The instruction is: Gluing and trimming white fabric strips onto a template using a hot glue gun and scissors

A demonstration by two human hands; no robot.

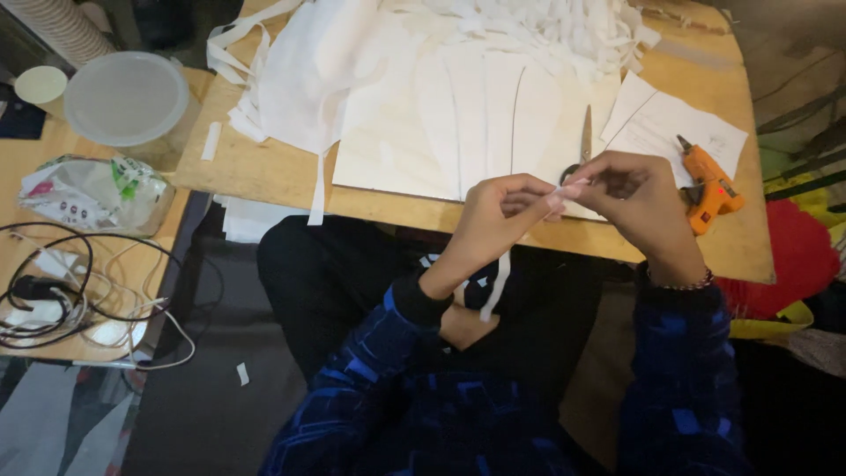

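While both hands pinch white strip, wooden board holds paper sheets, glue gun.

board: low wooden table, pale sheets laid flat across it
paper heap: white cut strips piled at far edge
scissors: lying on the sheets, blades pointing away
glue gun: orange, near right edge, beside loose white sheets
tub: clear plastic container, lidded, left
cables: tangled, black and white, left
wrapper: crumpled plastic bag
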